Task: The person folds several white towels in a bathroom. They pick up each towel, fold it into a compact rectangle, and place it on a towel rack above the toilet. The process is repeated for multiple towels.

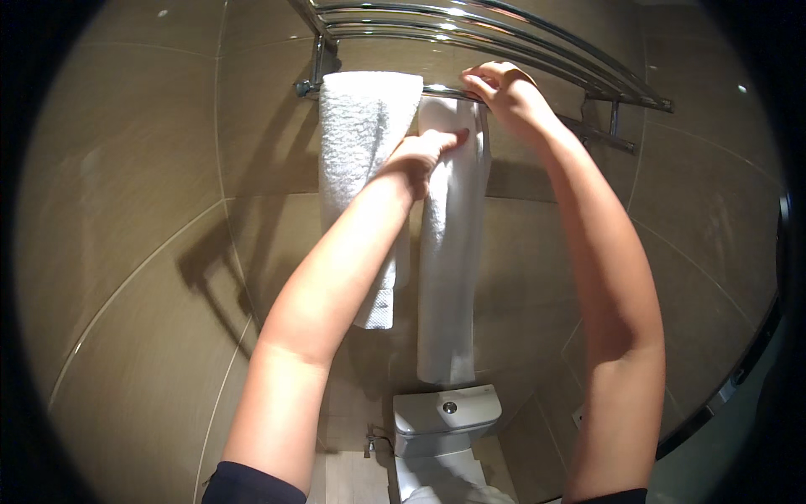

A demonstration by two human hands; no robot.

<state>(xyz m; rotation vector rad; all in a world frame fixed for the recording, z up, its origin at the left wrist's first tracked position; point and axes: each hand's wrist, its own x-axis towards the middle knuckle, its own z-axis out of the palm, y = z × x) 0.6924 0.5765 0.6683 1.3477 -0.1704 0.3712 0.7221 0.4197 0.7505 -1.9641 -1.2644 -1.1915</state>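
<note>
A narrow, smoother white towel (448, 264) hangs long from a chrome towel bar (444, 90). My left hand (429, 154) is at its left edge near the top, thumb across the front and fingers mostly hidden behind the cloth. Just above the bar, by the towel's upper right corner, my right hand (509, 91) has its thumb and fingers curled close together. Whether anything is between those fingertips is hard to see. A thick white terry towel (359, 138) drapes over the bar's left end, partly covered by my left forearm.
Above the bar, a chrome rack (453, 26) of several curved rails juts from the tiled wall (271, 151). Below the towels stands a white toilet cistern (447, 412) with a round flush button. A small water valve (370, 445) sits left of it. A dark-framed edge (724, 394) curves at right.
</note>
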